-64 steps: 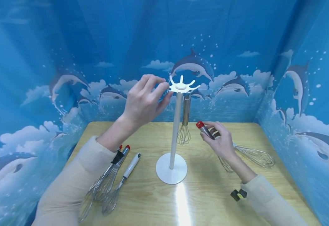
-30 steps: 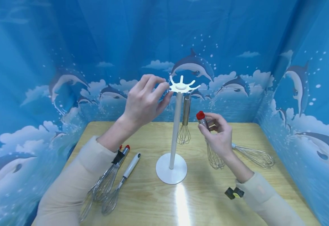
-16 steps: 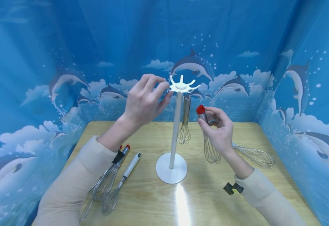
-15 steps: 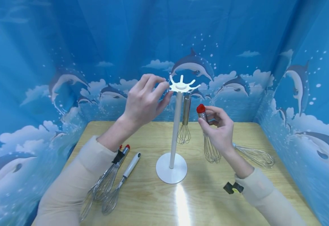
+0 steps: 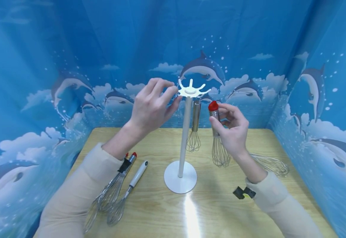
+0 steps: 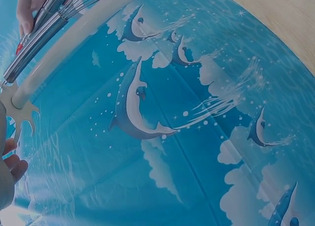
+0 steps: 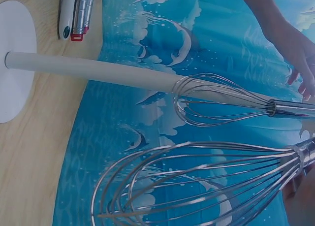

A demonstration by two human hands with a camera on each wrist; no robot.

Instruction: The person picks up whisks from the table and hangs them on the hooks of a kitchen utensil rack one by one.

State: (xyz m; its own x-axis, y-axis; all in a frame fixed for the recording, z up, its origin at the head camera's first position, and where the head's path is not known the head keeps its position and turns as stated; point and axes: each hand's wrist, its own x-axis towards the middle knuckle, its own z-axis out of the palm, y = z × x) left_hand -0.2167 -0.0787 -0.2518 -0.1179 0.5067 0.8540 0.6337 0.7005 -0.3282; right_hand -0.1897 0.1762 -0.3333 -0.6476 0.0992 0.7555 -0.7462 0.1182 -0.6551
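- Fingers of the right hand curl round the metal handle of a whisk, with the thumb pressed to its near side.
- The whisk's red cap sticks up above those fingers, and its wire loops hang below them.
- Fingers of the left hand pinch the left edge of the hooked top of a white rack, thumb underneath.
- The rack's post stands between the two sets of fingers, its round base on the tabletop below them.
- A smaller whisk hangs from the rack, just left of the right fingers and apart from the whisk they hold.
- Another whisk lies on the tabletop to the right of the right fingers, partly hidden behind the wrist.
- Well below the left fingers, whisks with red caps lie beside a white-handled whisk.
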